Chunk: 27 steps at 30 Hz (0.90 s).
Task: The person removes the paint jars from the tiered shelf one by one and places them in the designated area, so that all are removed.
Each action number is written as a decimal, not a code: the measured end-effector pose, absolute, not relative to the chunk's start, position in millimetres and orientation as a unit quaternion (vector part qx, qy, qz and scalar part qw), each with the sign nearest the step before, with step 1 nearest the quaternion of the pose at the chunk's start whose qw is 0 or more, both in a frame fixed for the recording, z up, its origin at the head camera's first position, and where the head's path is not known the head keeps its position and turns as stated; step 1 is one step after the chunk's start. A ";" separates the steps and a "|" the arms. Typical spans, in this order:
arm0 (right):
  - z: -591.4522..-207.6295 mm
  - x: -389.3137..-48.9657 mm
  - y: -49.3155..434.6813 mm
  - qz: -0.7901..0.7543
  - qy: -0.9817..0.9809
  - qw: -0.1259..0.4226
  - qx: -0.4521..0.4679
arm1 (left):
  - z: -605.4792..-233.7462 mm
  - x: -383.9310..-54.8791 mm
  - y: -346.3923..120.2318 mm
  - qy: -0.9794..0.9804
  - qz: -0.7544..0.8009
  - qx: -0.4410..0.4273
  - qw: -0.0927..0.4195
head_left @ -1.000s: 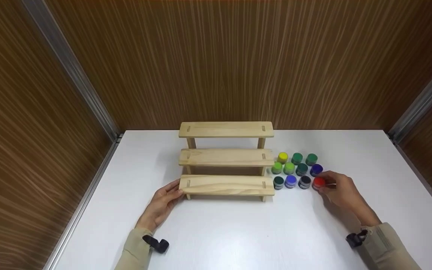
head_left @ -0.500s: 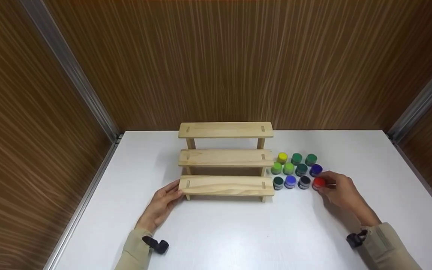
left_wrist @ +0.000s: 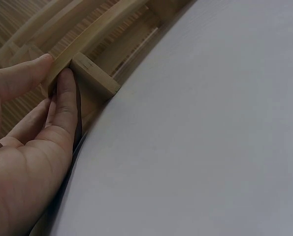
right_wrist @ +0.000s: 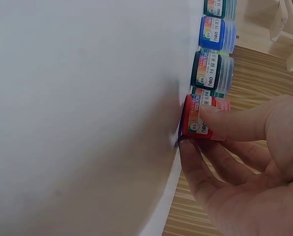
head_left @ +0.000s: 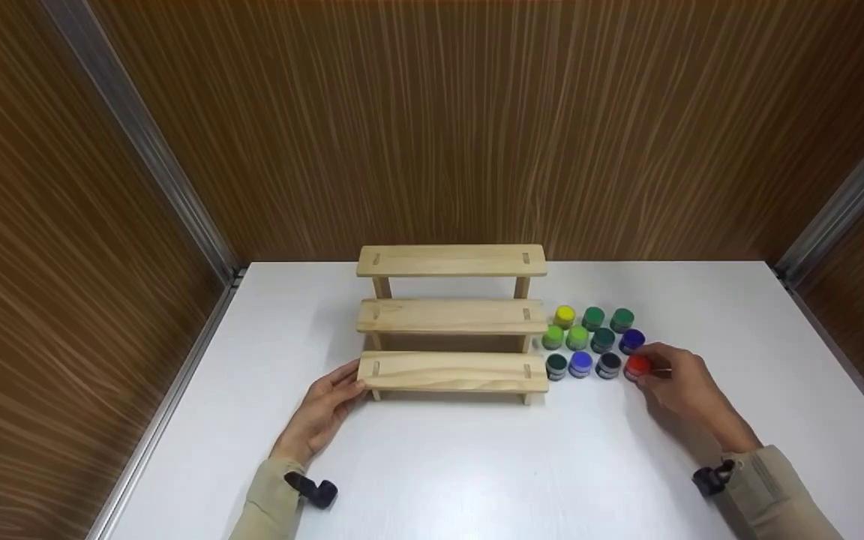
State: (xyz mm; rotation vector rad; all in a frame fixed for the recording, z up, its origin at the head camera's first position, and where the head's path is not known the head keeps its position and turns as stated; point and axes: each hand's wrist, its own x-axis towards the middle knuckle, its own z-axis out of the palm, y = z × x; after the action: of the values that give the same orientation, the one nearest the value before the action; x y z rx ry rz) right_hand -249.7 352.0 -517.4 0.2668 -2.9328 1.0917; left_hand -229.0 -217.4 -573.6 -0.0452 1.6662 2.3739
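A three-tier wooden display stand (head_left: 453,371) stands on the white table. At the left end of its lowest board is my left hand (head_left: 318,414); in the left wrist view the thumb (left_wrist: 28,76) lies over the board's edge and the fingers (left_wrist: 62,105) are under it. My right hand (head_left: 681,381) pinches a small red paint jar (head_left: 636,365) at the front right of a group of jars. The right wrist view shows the thumb across the jar's label (right_wrist: 194,118) and the other fingers behind it, with the jar upright at the table surface.
Beside the stand several paint jars sit in three rows, among them a yellow jar (head_left: 565,316), a black jar (head_left: 608,364), a light blue jar (head_left: 580,364) and a purple jar (head_left: 632,340). Wood-grain panels (head_left: 447,127) wall the table's back and sides.
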 end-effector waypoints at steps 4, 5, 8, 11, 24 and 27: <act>-517.9 -250.1 351.8 0.345 -0.935 0.002 0.084 | -574.4 -229.6 -217.7 0.566 0.816 -0.015 0.120; -518.0 -250.1 351.8 0.344 -0.935 0.002 0.084 | -574.6 -229.7 -217.7 0.566 0.816 -0.015 0.119; -518.2 -250.1 352.2 0.343 -0.936 0.002 0.082 | -574.7 -229.8 -217.4 0.567 0.815 -0.016 0.116; -518.5 -249.6 352.2 0.345 -0.935 0.000 0.080 | -575.1 -229.5 -217.6 0.572 0.812 -0.017 0.114; -516.0 -248.7 352.6 0.346 -0.935 -0.001 0.082 | -574.9 -229.9 -218.1 0.572 0.812 -0.017 0.120; -514.0 -247.8 354.2 0.350 -0.933 -0.003 0.085 | -575.1 -229.8 -218.6 0.572 0.810 -0.015 0.125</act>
State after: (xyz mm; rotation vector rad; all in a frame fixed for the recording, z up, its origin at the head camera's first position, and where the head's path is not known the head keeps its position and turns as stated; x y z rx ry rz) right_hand -247.8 354.2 -514.0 0.2674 -2.9367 1.1009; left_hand -229.8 -218.6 -575.1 -0.0429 1.6674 2.3618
